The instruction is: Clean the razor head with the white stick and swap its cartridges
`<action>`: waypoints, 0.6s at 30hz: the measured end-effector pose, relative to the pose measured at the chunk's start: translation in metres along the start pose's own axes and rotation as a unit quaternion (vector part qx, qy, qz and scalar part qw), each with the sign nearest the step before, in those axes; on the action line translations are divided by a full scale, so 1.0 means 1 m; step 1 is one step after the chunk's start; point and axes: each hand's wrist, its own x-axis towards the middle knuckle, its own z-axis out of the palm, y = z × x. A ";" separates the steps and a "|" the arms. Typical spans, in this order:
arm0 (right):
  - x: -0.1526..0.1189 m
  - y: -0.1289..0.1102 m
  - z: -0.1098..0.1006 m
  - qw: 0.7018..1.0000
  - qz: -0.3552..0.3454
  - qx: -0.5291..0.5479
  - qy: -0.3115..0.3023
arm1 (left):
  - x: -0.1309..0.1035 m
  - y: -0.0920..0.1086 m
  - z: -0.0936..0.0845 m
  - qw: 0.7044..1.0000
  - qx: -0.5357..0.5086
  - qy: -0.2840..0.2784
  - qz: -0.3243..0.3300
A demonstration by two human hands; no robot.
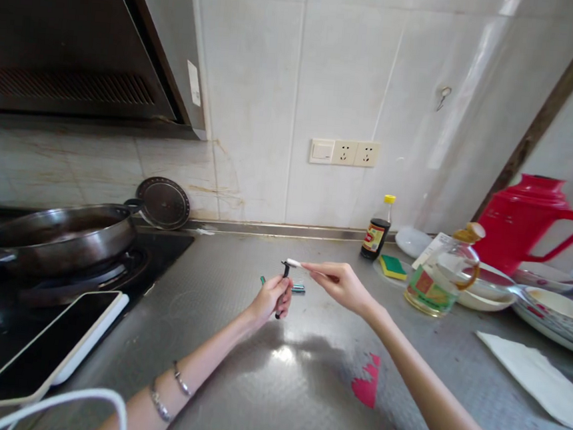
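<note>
My left hand (274, 297) is closed around the handle of a slim black razor (286, 270), held upright with its small head at the top. My right hand (341, 283) pinches a cotton swab (293, 263). The swab's white tip points left and is at the razor's head; whether they touch is too small to tell. Just behind my left hand, a small teal-and-clear item (298, 288) lies on the steel counter (232, 264), partly hidden.
A pan (64, 236) stands on the stove at left, with a phone (54, 348) nearby. To the right are a sauce bottle (376, 233), a sponge (393, 267), a glass jug (433, 285), stacked dishes (556, 315) and a red thermos (521, 225). Pink scrap (367, 383) lies in front.
</note>
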 end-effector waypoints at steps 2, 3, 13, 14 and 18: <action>0.000 0.001 -0.001 1.000 0.007 0.010 0.013 | 0.000 0.000 0.000 1.000 0.014 0.004 0.006; 0.000 0.001 -0.001 1.000 0.009 0.008 0.022 | 0.000 0.001 0.000 1.000 0.021 0.005 0.008; 0.002 -0.011 -0.003 0.998 0.013 -0.064 0.025 | 0.003 -0.001 -0.005 0.994 0.077 0.037 0.061; 0.002 -0.010 -0.001 0.997 0.022 -0.063 0.040 | 0.003 -0.001 -0.005 0.994 0.081 0.038 0.064; -0.001 -0.009 0.012 0.994 0.058 -0.024 0.084 | 0.004 -0.004 -0.006 0.992 0.095 0.033 0.072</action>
